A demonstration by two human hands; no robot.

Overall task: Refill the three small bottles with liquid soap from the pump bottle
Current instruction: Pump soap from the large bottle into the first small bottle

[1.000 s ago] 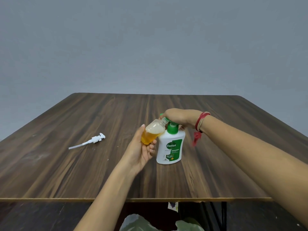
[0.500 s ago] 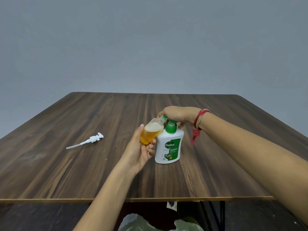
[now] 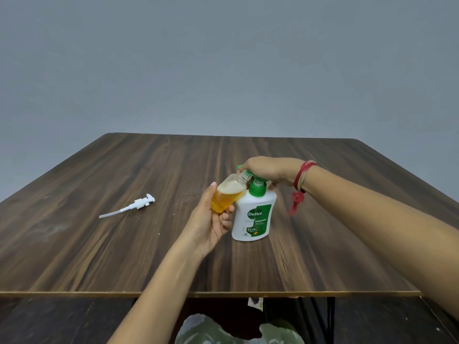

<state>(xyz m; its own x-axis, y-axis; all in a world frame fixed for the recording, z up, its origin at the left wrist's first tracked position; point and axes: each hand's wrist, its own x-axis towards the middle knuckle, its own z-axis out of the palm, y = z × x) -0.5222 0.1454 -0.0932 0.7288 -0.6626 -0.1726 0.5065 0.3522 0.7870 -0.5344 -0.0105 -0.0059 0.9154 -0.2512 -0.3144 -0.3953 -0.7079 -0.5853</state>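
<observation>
A white pump bottle (image 3: 253, 219) with a green label and green pump stands upright on the wooden table (image 3: 99, 244). My right hand (image 3: 270, 168) covers its pump head from above, fingers curled over it. My left hand (image 3: 211, 224) holds a small clear bottle (image 3: 227, 196) tilted, its open neck up against the green nozzle. Amber soap with a foam layer on top fills most of the small bottle. No other small bottles are in view.
A loose white pump (image 3: 139, 203) with a long dip tube lies on the table to the left. The table's front edge runs across the bottom of the view, with a pale bag below it.
</observation>
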